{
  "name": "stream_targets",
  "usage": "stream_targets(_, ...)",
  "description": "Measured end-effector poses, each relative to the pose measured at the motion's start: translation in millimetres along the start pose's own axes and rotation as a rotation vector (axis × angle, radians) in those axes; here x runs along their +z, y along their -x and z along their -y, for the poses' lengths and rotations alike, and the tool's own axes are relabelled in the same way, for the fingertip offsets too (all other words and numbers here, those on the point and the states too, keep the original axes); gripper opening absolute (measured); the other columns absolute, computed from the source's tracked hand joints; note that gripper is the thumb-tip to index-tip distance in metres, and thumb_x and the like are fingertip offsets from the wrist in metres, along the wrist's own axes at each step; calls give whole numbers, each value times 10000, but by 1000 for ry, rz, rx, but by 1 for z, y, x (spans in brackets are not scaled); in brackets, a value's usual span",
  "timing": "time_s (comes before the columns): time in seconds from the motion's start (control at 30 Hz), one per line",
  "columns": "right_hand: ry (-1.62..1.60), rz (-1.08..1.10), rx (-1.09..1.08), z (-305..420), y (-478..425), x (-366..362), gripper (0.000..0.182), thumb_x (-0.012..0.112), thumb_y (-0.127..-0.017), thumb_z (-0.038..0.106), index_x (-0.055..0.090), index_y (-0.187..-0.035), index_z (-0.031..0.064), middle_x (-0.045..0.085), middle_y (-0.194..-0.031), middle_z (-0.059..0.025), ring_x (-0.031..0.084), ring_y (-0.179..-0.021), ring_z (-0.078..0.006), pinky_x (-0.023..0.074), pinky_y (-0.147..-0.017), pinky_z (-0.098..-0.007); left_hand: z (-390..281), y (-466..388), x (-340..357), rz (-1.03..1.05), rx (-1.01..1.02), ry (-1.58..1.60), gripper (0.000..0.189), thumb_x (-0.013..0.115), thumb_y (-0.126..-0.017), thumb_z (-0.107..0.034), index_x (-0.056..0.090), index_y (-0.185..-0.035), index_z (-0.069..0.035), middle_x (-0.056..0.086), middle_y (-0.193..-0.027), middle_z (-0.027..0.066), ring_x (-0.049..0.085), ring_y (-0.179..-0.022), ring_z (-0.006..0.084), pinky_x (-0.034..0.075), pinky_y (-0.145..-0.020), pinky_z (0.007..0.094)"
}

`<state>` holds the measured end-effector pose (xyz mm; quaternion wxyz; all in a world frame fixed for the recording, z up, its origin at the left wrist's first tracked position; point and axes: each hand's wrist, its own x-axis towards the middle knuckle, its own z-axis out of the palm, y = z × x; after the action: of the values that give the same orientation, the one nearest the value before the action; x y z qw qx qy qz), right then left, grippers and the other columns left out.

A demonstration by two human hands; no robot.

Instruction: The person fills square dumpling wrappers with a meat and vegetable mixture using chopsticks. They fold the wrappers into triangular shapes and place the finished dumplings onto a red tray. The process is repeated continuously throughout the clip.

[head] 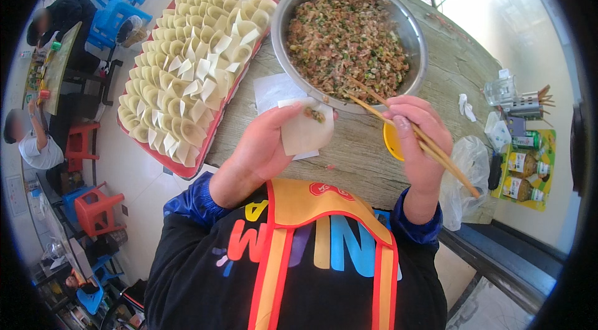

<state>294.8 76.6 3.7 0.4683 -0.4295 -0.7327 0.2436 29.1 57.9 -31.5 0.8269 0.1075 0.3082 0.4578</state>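
Observation:
A square dough wrapper [306,136] lies flat across the fingers of my left hand [261,143], with its thumb on one edge. A small lump of filling [314,115] sits near the wrapper's far edge. My right hand [420,138] grips a pair of wooden chopsticks [437,154], their tips at the near rim of a steel bowl [423,56]. Minced meat filling with chopped greens [348,40] fills much of that bowl. To the left, a red tray [184,172] carries many folded wontons [196,59] in close rows.
White sheets [271,89] lie beneath my left hand. A yellow dish [392,140] is partly hidden by my right hand. Rightward are a clear plastic bag [462,175], a chopstick holder [525,103] and jars [521,164]. Two people sit at a table [60,68] far left, near plastic stools [96,208].

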Motion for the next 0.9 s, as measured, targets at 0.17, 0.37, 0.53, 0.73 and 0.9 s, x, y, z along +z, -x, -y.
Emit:
stream_targets(0.17, -266, -212, 136, 11, 3, -4, 108, 630, -986, -34, 727, -1028, -54, 730, -1066, -182, 737, -891, -224, 594, -838, -338, -1, 0, -3, 15, 1, 7, 441, 457, -1105, -230, 519, -1432, 58, 670, -1351, 200, 664, -1234, 301, 517, -1063, 435)
stream_targets(0.37, -294, -118, 137, 6, 1, 2, 104, 630, -994, -10, 725, -1002, -51, 741, -1031, -170, 726, -897, -216, 579, -832, -330, 0, -1, -1, 28, 0, -4, 442, 450, -1104, -225, 515, -1436, 60, 668, -1353, 202, 658, -1241, 303, 501, -1082, 433)
stream_targets(0.53, -191, -105, 118, -2, -4, 7, 89, 645, -985, -4, 724, -976, -46, 756, -985, -149, 716, -922, -216, 561, -844, -330, -1, 0, -1, 25, 5, -3, 444, 452, -1104, -227, 516, -1435, 62, 668, -1353, 202, 657, -1240, 303, 503, -1079, 431)
stream_targets(0.73, -219, -64, 144, -2, -8, 10, 110, 639, -1012, 26, 723, -991, -43, 754, -1013, -142, 711, -920, -198, 563, -852, -315, -1, 0, -1, 25, -2, -7, 443, 455, -1105, -233, 523, -1426, 65, 672, -1348, 201, 666, -1227, 298, 514, -1062, 423)
stream_targets(0.9, -352, -110, 183, -3, -9, 10, 118, 641, -1022, 40, 726, -999, -38, 752, -1032, -138, 706, -914, -183, 565, -846, -305, -3, 0, 0, 11, -1, -2, 443, 454, -1107, -234, 528, -1424, 65, 675, -1348, 198, 672, -1220, 295, 520, -1058, 420)
